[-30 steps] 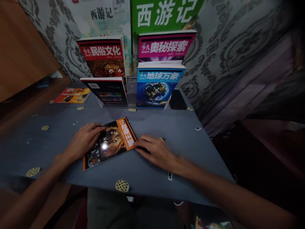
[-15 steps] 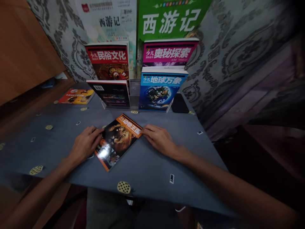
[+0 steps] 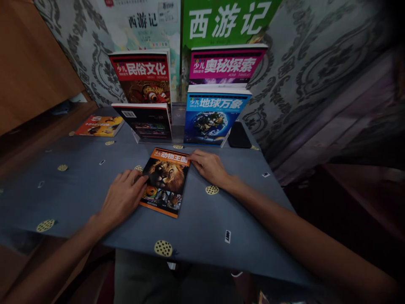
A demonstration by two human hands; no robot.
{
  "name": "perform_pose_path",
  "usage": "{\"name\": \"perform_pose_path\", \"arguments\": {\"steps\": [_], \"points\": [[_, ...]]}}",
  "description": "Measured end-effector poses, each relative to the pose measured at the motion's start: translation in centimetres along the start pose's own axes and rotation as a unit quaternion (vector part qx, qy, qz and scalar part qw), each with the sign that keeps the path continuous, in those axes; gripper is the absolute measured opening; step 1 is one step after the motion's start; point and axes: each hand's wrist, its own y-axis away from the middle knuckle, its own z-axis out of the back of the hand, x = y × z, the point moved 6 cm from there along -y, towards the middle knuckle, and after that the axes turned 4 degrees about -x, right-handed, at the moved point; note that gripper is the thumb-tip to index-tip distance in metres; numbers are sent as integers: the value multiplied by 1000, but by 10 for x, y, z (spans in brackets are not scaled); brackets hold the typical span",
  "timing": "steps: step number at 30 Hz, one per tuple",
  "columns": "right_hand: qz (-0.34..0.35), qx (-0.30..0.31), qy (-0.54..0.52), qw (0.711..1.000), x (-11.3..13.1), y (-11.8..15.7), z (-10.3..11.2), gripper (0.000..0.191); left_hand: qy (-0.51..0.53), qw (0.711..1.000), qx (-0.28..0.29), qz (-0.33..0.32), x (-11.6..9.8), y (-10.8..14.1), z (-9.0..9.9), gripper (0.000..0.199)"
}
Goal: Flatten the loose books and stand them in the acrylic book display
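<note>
The lion-cover book (image 3: 167, 179) lies face up on the grey tablecloth, turned slightly clockwise from upright. At its left edge is my left hand (image 3: 125, 194), fingers together, with the thumb touching the cover's edge. My right hand (image 3: 209, 166) pinches the book's top right corner. Behind the book, a clear rack (image 3: 179, 134) holds a blue Earth-cover book (image 3: 210, 120) and a black book showing its back (image 3: 147, 122). In the row behind stand a red-cover book (image 3: 142, 78) and a magenta-cover book (image 3: 224, 65).
A green book (image 3: 228, 25) and a pale book (image 3: 142, 25) stand at the very back, against the patterned wall. An orange and yellow book (image 3: 99, 126) lies flat at the left. A black phone-like object (image 3: 239, 135) lies right of the rack.
The lion-cover book has turned counterclockwise, so it now sits more nearly square to the rack. Its lower end has swung right. My right hand has moved slightly up, with my left hand still beside the book.
</note>
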Motion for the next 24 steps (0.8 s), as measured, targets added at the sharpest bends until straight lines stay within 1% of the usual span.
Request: {"name": "perform_pose_path", "arguments": {"steps": [3,5,7,9,11,15,18,20,22,24], "points": [[11,-5,7,1000,2,2,1,31,94,993,-13,-70,-22,-1,3,27],[20,-7,22,1000,6,4,3,32,148,982,-3,-116,-37,-1,3,31],[32,-6,41,999,11,8,5,34,163,977,12,-140,-46,-1,3,39],[51,-5,49,997,21,15,7,36,158,976,22,-147,-49,-2,3,44],[78,-6,39,996,33,25,7,37,154,976,26,-151,-49,-3,2,43],[144,-25,3,989,68,52,10,34,150,976,27,-154,-48,-2,1,40],[181,-33,-40,982,93,71,14,31,143,977,19,-155,-48,-1,0,40],[185,-32,-98,977,104,79,18,30,138,977,10,-161,-48,0,1,41],[159,-26,-176,971,109,82,22,32,137,976,3,-169,-49,0,2,41],[114,-16,-246,962,109,82,23,35,140,975,-4,-175,-49,0,3,40]]}}
